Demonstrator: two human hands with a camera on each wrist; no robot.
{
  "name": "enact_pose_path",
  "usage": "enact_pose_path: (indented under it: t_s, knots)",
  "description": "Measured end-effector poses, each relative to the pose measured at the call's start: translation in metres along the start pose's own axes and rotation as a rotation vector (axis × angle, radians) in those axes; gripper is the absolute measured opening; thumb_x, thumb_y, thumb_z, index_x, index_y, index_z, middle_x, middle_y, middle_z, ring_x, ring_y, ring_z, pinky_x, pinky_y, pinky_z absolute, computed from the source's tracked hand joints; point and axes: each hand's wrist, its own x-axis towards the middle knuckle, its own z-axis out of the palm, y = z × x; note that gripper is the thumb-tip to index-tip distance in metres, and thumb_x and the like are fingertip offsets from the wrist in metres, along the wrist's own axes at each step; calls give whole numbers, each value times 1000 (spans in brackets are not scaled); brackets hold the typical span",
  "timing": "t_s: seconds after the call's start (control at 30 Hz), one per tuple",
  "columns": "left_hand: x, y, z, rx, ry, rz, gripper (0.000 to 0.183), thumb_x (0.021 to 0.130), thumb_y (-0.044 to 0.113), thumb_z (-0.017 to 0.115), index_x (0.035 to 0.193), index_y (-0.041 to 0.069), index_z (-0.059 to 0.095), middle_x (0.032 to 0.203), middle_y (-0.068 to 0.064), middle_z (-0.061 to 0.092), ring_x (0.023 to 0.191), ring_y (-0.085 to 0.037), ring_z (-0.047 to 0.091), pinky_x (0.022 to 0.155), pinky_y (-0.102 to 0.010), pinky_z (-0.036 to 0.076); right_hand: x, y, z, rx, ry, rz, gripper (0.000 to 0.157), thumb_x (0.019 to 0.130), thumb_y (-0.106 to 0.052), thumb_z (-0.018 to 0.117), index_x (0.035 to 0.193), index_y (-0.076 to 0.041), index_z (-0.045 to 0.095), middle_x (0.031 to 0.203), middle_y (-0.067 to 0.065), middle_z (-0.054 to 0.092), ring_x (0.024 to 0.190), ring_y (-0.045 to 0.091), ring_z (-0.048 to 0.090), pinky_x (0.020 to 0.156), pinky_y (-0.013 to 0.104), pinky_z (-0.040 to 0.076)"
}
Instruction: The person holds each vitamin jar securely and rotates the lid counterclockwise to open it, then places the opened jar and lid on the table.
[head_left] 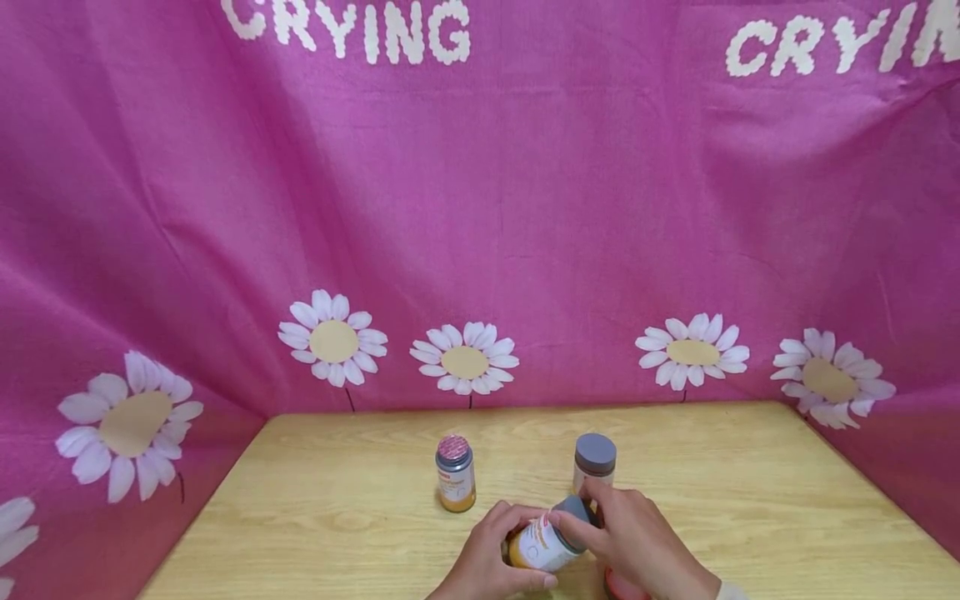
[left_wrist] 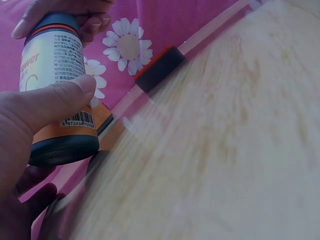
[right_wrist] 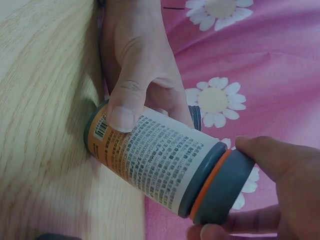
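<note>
A pill-style bottle (head_left: 542, 543) with a white and orange label is held tilted just above the wooden table. Its body is gripped by my left hand (head_left: 491, 557), the thumb lying across the label in the left wrist view. My right hand (head_left: 637, 533) pinches the grey cap (right_wrist: 225, 187) between thumb and fingers. An orange-red ring (right_wrist: 209, 181) shows between cap and bottle. Behind the right hand stands a similar bottle (head_left: 596, 454) with a grey cap, its lower part hidden. Further left, another such bottle (head_left: 455, 483) stands upright, capless, with a pinkish patterned top.
A red-faced round piece (head_left: 624, 586) lies near the table's front, partly hidden by the right hand. In the left wrist view a dark cap (left_wrist: 161, 69) with a red top face lies on the table. Pink cloth (head_left: 525, 208) with daisies hangs around the wooden table (head_left: 337, 517).
</note>
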Motion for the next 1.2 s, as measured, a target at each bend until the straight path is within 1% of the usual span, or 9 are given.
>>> enact_pose_path:
  t_s: [0.13, 0.3, 0.47, 0.57, 0.7, 0.87, 1.0, 1.07, 1.2]
  knots:
    - [0, -1, 0, -14, 0, 2, 57, 68, 38, 76, 119, 34, 52, 95, 8, 47, 84, -4, 48, 73, -20, 42, -2, 2, 0, 1, 6, -37, 42, 74, -62, 57, 78, -21, 51, 56, -12, 44, 52, 3, 42, 48, 20, 35]
    - [-1, -1, 0, -23, -5, 5, 57, 68, 38, 77, 119, 34, 52, 96, 8, 47, 85, -4, 47, 74, -20, 42, -4, 5, -1, 46, -30, -71, 40, 77, -61, 55, 81, -21, 50, 59, -12, 45, 55, 3, 43, 50, 21, 36]
    - [1, 0, 0, -51, -11, -34, 56, 68, 39, 76, 118, 35, 52, 97, 8, 48, 86, -5, 50, 75, -21, 42, -3, 6, -2, 25, -9, -108, 40, 77, -61, 54, 80, -22, 49, 56, -12, 43, 52, 2, 41, 48, 20, 34]
    - [1, -1, -1, -95, -34, -46, 55, 70, 38, 75, 119, 33, 53, 98, 7, 50, 86, -5, 51, 75, -21, 43, -3, 6, -4, 11, -1, -163, 39, 77, -61, 54, 84, -23, 52, 63, -14, 46, 57, 0, 43, 51, 21, 37]
    - [1, -2, -3, -155, -78, -47, 54, 72, 35, 74, 121, 31, 52, 103, 6, 52, 89, -7, 52, 75, -22, 44, -4, 4, -5, -22, 28, -278, 37, 78, -58, 55, 92, -24, 55, 78, -17, 52, 70, 1, 49, 61, 24, 43]
    - [3, -1, -6, -158, -97, -35, 54, 74, 36, 73, 122, 30, 50, 109, 7, 51, 95, -8, 50, 79, -23, 43, -5, 4, -10, -68, 49, -383, 38, 81, -51, 58, 103, -20, 55, 93, -10, 54, 76, 4, 52, 62, 26, 46]
    - [4, -2, -6, -131, -88, -20, 55, 74, 38, 72, 123, 30, 49, 110, 7, 52, 96, -8, 49, 79, -23, 43, -3, 6, -15, -26, -24, -415, 36, 80, -42, 64, 108, -22, 53, 99, -6, 53, 77, 6, 51, 59, 23, 43]
    - [4, -3, -5, -123, -82, -29, 55, 73, 39, 73, 123, 30, 50, 109, 7, 52, 95, -8, 50, 78, -23, 42, -3, 7, -18, 25, -102, -383, 36, 80, -41, 65, 110, -25, 52, 101, -8, 52, 81, 6, 50, 63, 24, 45]
    - [3, -4, -2, -176, -92, -109, 54, 72, 36, 74, 121, 32, 52, 106, 8, 53, 93, -7, 50, 78, -23, 42, -3, 11, -22, 152, -253, -301, 38, 78, -40, 67, 112, -28, 52, 105, -8, 50, 89, 10, 50, 72, 29, 48]
